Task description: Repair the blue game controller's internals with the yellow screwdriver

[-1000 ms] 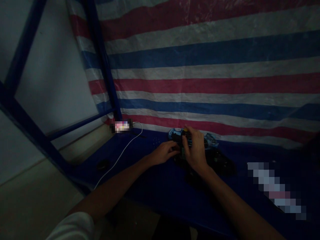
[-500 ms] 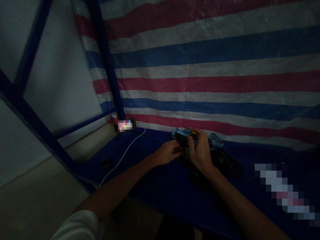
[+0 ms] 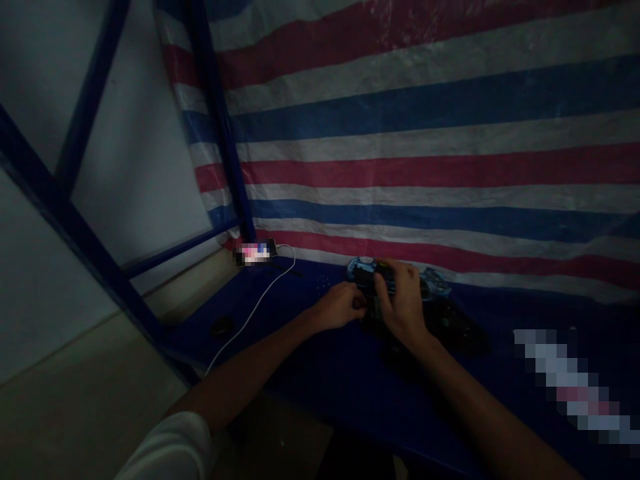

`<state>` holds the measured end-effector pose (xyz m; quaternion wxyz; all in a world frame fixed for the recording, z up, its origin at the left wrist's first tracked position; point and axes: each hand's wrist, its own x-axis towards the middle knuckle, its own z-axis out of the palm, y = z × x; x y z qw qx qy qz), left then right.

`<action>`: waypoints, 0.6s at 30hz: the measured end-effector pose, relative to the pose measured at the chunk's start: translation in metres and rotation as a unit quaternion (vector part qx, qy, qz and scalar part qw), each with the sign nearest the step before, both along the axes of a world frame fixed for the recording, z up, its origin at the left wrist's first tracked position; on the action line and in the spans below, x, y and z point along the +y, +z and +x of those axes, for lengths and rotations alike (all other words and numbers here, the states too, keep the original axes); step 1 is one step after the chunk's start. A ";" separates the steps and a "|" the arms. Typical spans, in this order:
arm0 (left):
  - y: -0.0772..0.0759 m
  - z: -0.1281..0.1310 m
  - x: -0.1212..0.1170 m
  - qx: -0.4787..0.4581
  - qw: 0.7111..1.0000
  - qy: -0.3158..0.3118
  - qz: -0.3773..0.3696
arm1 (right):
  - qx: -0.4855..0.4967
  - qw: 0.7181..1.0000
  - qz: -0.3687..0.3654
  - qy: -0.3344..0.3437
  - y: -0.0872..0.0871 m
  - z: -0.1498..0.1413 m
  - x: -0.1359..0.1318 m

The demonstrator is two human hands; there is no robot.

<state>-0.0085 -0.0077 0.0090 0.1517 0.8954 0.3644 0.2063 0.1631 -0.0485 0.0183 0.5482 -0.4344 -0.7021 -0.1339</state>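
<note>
Blue and black in the hands here: a blue plastic shell point(image 3: 359, 267) with a yellow spot point(image 3: 385, 265) sits at the far edge of the blue tabletop point(image 3: 305, 373), right up near the striped tarpaulin point(image 3: 425, 160). The light is poor, so exactly what it is stays hard to call. The right hand point(image 3: 404, 303) is on top, fingers curled over the shell and clamped around a dark part point(image 3: 374, 303) at its middle. Coming in from nine o'clock, the left hand point(image 3: 339, 307) has its fingertips point(image 3: 359, 302) right against that dark part, but whether they truly grip it, I can't tell.

At three o'clock, just past the hands, a black heap of parts point(image 3: 453, 327) lies on the tabletop. Over at nine o'clock, a white cable point(image 3: 255, 310) runs up to a blurred object point(image 3: 255, 253) at the foot of a blue metal post point(image 3: 220, 120). A small dark round object point(image 3: 223, 327) sits near the cable, and another blurred object point(image 3: 565, 383) lies at four o'clock.
</note>
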 end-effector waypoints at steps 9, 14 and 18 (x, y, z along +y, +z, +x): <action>0.019 0.009 0.005 0.065 0.997 -0.014 -0.032 | -0.018 0.999 0.023 -0.018 0.000 0.005 0.004; 0.025 0.016 0.012 0.100 0.994 -0.013 -0.047 | 0.001 0.999 0.024 -0.030 -0.002 0.006 0.004; 0.029 0.020 0.015 0.115 0.992 -0.008 -0.044 | 0.001 0.998 0.040 -0.041 0.000 0.006 0.002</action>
